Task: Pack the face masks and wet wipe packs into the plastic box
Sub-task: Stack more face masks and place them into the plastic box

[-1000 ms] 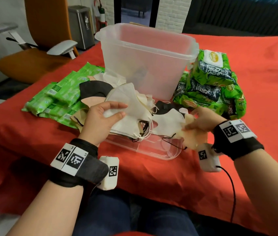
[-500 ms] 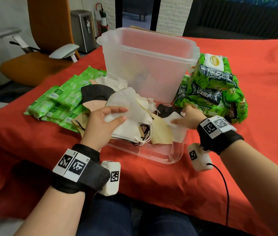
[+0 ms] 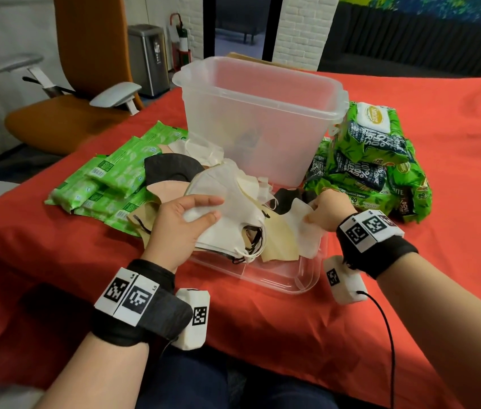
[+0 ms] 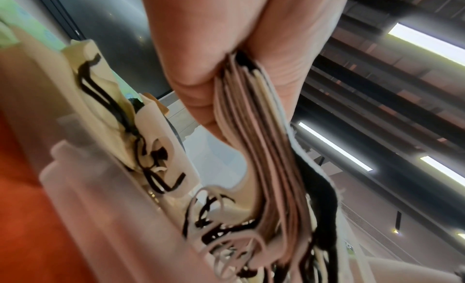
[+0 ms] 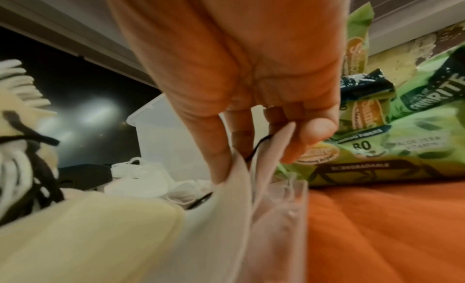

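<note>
Face masks gripped by left hand, right hand pinching one.

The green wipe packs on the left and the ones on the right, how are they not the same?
The left wipe packs are plain light green, slim and lie flat, spread out; some masks overlap them. The right wipe packs are fatter, dark blue and green with big writing, and are piled up beside the plastic box. Both sit on the red cloth, outside the box.
</note>
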Demonstrator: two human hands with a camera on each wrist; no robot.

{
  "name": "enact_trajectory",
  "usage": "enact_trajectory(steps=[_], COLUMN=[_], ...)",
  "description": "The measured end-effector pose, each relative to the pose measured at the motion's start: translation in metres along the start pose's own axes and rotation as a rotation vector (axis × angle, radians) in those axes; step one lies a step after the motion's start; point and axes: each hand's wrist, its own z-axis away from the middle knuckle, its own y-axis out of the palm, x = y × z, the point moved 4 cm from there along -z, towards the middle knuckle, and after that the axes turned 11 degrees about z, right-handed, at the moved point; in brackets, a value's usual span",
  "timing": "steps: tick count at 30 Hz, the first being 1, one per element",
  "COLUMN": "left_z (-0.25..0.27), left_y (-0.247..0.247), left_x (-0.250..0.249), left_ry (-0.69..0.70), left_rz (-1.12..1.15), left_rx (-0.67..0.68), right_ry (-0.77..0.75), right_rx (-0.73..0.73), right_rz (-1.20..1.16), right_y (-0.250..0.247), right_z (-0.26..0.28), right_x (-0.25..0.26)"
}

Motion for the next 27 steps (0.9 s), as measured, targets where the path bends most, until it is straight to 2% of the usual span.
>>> enact_trajectory(steps=[3, 7, 10, 15, 20, 24, 27], left_z=[0.0, 0.001, 0.001, 0.002, 0.0, -0.001, -0.002], left_y=[0.001, 0.001, -0.001, -0.002, -0.008, -0.017, -0.024], left_x=[0.0, -0.002, -0.003, -0.002, -0.001, -0.001, -0.001], left_ry=[-0.002, -0.01, -0.018, -0.026, -0.012, -0.003, -0.009], left_rz=[-0.008, -0.014, -0.017, -0.024, -0.064, -0.077, -0.12], left_rx=[0.001, 0.003, -0.007, -0.012, -0.083, -0.161, -0.203], right_ry=[-0.05, -0.198, -0.201, -0.186, -0.141, -0.153, -0.138], right_rx=[-0.003, 0.155, 0.2, 0.144, 0.114, 0.02, -0.133], right_rz=[-0.082, 0.088, 0.117, 0.124, -0.04, -0.226, -0.509], right_y=[-0.003, 0.002, 0.008, 0.01, 0.004, -0.009, -0.031], right_z=[0.01, 0.027, 0.025, 0.021, 0.019, 0.02, 0.024], right_x=[0.015, 0.038, 0.042, 0.043, 0.035, 0.029, 0.019])
